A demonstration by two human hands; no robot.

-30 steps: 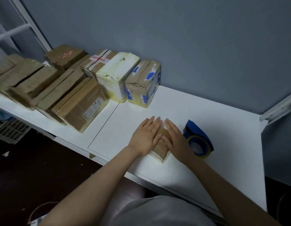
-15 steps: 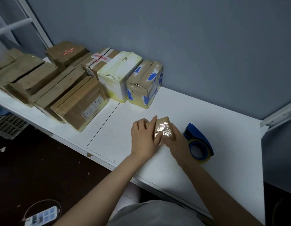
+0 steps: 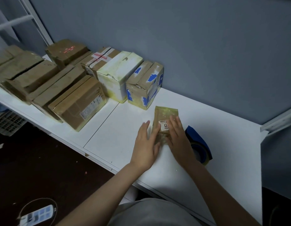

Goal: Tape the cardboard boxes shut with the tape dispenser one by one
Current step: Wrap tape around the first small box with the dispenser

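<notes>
The small box [image 3: 166, 114], at five o'clock from the blue-patched box [image 3: 144, 84], is between your left hand [image 3: 146, 144] and right hand [image 3: 179, 139], both flat-fingered, gripping nothing. Smooth its tape firmly; the tape dispenser [image 3: 197, 137] is at its four o'clock.

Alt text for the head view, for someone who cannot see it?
The left hand and right hand rest, fingers straight, on a small tape-wrapped cardboard box on the white table. A blue tape dispenser lies beside the right hand; larger cardboard boxes line the wall to the left.
</notes>
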